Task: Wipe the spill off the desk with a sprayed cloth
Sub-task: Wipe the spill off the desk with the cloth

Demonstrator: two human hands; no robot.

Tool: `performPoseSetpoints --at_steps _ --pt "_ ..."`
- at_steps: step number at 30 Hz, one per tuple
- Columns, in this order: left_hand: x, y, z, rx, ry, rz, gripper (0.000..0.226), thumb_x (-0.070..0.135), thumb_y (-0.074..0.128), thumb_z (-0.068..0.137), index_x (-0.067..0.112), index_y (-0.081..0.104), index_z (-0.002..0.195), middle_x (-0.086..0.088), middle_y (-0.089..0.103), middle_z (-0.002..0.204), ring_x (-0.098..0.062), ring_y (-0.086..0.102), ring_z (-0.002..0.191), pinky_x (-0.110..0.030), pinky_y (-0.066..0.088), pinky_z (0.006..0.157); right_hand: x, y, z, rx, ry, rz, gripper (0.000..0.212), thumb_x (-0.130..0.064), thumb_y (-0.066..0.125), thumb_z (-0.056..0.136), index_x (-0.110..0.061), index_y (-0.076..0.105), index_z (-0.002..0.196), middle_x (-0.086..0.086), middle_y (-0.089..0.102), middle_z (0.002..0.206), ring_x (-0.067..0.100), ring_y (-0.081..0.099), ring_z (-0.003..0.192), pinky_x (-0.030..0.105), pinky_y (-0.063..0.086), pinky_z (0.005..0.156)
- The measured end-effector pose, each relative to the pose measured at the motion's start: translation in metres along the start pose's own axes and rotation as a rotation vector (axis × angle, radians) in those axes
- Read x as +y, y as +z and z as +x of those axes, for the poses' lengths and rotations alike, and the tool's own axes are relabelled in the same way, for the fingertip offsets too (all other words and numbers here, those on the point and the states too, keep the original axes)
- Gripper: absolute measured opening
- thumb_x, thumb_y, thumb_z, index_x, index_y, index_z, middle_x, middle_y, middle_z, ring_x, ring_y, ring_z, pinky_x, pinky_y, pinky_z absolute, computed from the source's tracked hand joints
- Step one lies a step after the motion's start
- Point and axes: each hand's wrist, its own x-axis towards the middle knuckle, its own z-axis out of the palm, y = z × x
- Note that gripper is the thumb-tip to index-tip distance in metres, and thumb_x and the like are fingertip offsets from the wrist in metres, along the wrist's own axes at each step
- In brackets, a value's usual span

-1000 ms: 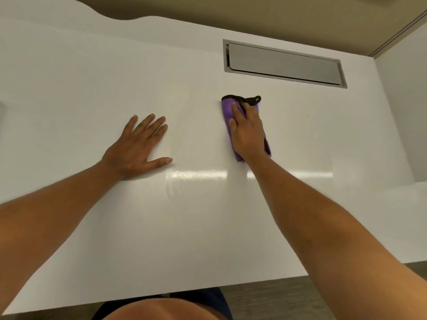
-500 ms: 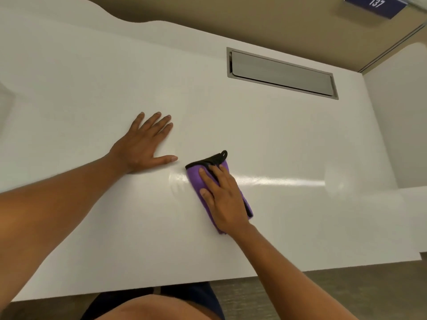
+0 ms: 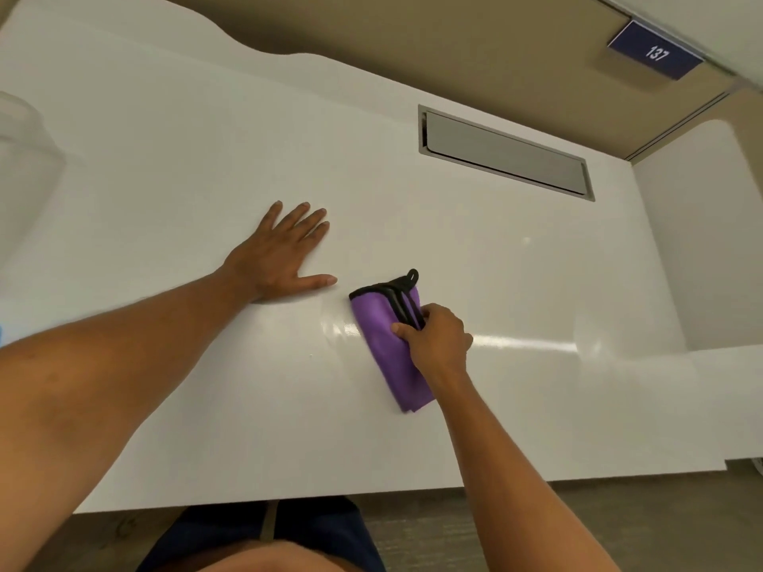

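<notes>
Tan wall behind; grey wood-look floor below

Blue sign reading 137 upper right; white side panel at right

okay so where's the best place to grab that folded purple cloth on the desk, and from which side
Take the folded purple cloth with black trim at its far, black-edged end, coming down from above on its right. The layers stack there, and the right hand already pinches that edge; the cloth lies flat on the white desk, so pinch rather than scoop.

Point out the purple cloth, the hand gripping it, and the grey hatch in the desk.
purple cloth (image 3: 382, 346), head view, bare purple fold left of the knuckles.
right hand (image 3: 439, 344), head view, back of hand.
grey hatch (image 3: 503, 152), head view, middle of flap.
</notes>
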Motion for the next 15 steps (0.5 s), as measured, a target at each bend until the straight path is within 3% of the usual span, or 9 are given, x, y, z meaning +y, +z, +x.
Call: performPoseSetpoints --at_steps 3,9,12,15 --pt "0.000 0.002 0.000 0.018 0.003 -0.008 0.103 0.086 0.021 0.096 0.015 0.020 0.171 -0.004 0.016 0.181 -0.027 0.011 0.169 -0.056 0.004 0.136 -0.001 0.003 -0.007 0.085 -0.042 0.020 0.032 -0.044 0.081 0.089 -0.017 0.068 0.101 -0.003 0.071 0.094 0.023 0.065 0.087 0.039 0.045 0.081" --pt "0.004 -0.006 -0.005 0.119 -0.046 0.018 0.091 0.076 0.038 0.100 0.013 0.035 0.166 -0.010 0.035 0.174 -0.032 0.031 0.162 -0.064 0.010 0.132 0.000 0.013 -0.028 0.206 -0.133 0.148 0.018 -0.029 0.078 0.093 -0.015 0.070 0.102 -0.002 0.064 0.095 0.023 0.060 0.092 0.047 0.055 0.086" --pt "0.026 -0.018 -0.018 0.262 -0.189 -0.077 0.061 0.053 0.050 0.104 0.013 0.058 0.149 -0.013 0.061 0.147 -0.037 0.061 0.131 -0.056 0.037 0.114 0.001 0.006 -0.033 0.225 -0.141 0.251 0.026 -0.033 0.081 0.091 -0.018 0.073 0.111 -0.006 0.067 0.103 0.017 0.060 0.098 0.042 0.056 0.089" --pt "0.077 -0.036 -0.045 0.338 -0.409 -0.580 0.021 0.031 0.065 0.101 0.014 0.075 0.109 -0.005 0.067 0.106 -0.028 0.068 0.090 -0.044 0.053 0.086 -0.006 -0.005 -0.034 0.261 -0.167 0.325 0.024 -0.034 0.083 0.088 -0.024 0.070 0.105 -0.013 0.066 0.098 0.012 0.061 0.090 0.039 0.057 0.083"
